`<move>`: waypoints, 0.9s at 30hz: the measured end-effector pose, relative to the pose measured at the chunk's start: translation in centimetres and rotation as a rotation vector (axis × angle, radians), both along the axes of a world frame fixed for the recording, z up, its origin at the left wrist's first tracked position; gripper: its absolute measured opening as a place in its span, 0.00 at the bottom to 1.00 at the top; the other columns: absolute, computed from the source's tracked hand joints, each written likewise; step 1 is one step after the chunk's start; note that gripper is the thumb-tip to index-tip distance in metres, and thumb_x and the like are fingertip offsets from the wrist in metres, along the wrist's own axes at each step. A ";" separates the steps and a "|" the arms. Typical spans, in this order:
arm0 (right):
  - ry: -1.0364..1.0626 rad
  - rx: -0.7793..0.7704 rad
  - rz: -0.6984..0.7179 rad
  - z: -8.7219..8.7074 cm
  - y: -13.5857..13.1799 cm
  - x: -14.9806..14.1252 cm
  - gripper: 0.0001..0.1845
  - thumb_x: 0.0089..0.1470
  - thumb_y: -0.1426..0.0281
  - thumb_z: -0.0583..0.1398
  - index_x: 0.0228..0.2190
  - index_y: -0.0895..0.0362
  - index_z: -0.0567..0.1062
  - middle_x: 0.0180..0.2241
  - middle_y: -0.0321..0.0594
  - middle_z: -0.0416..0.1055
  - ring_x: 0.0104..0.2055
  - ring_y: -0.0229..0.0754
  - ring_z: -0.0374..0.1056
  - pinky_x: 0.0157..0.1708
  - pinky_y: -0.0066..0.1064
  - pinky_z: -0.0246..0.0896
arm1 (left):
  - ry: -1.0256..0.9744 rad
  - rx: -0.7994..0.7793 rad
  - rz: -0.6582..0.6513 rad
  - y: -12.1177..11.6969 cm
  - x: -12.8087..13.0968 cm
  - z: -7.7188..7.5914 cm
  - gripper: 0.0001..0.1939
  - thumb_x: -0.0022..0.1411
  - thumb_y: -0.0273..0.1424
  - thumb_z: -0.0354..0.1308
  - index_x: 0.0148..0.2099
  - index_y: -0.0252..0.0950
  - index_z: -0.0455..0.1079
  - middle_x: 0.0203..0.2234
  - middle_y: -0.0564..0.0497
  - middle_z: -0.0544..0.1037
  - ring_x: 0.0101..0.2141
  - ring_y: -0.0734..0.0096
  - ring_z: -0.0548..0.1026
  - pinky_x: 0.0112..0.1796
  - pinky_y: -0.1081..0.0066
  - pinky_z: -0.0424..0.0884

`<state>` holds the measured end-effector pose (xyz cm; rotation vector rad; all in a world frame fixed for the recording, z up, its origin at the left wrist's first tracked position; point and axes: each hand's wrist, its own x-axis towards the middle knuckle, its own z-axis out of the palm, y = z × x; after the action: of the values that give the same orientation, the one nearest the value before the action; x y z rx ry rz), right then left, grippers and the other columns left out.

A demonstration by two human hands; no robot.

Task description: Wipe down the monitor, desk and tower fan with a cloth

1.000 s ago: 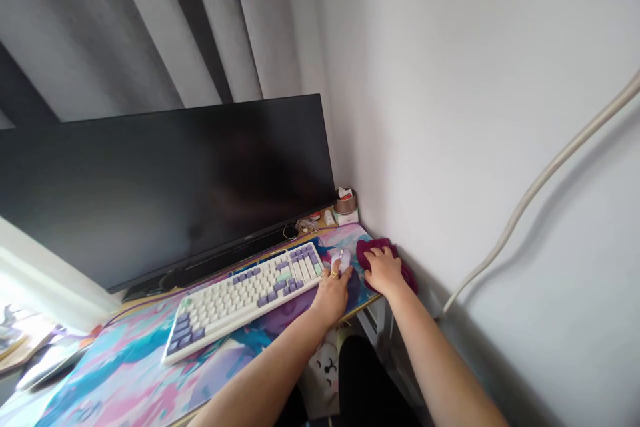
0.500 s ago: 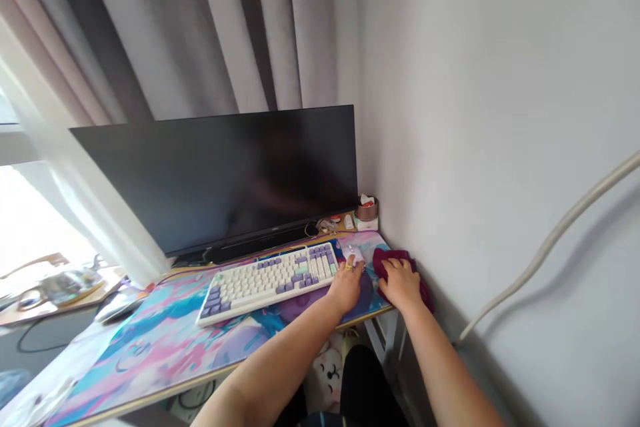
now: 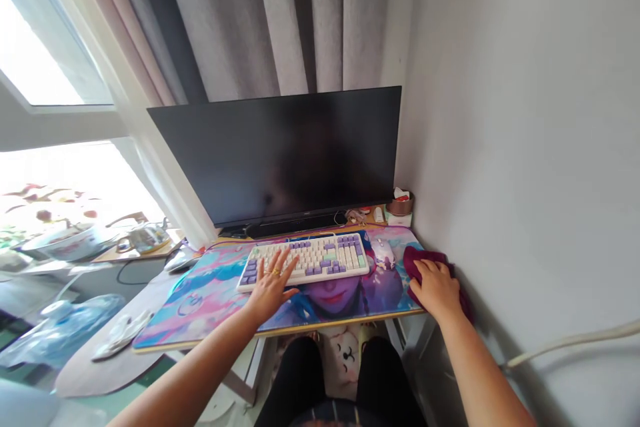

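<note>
My left hand lies open, fingers spread, on the left end of a white and purple keyboard. A gold ring is on one finger. My right hand rests flat on a dark red cloth at the right end of the desk, beside the wall. A pale purple mouse sits untouched between the keyboard and the cloth. All lie on a colourful desk mat.
A wide black monitor stands behind the keyboard. Small items and a tape roll fill the back right corner. Grey curtains hang behind; the wall is close on the right. A low side table with clutter stands to the left.
My left hand left the mouse and moved left onto the keyboard, fingers now spread. My right hand stayed on the cloth. The view swung to the left.
</note>
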<state>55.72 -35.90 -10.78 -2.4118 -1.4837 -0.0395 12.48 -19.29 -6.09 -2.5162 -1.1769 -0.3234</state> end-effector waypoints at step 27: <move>-0.096 -0.203 -0.012 1.8 -0.9 -2.2 0.29 0.68 0.65 0.54 0.66 0.57 0.73 0.62 0.52 0.73 0.59 0.63 0.67 0.49 0.44 0.67 | -0.038 -0.012 -0.067 -5.1 -9.0 -0.9 0.36 0.74 0.39 0.58 0.78 0.38 0.58 0.77 0.36 0.56 0.77 0.42 0.52 0.74 0.41 0.46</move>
<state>53.49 -36.77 -8.98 -2.6121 -1.5841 -0.0076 3.49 -24.43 -7.00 -2.5742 -1.1134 -0.3836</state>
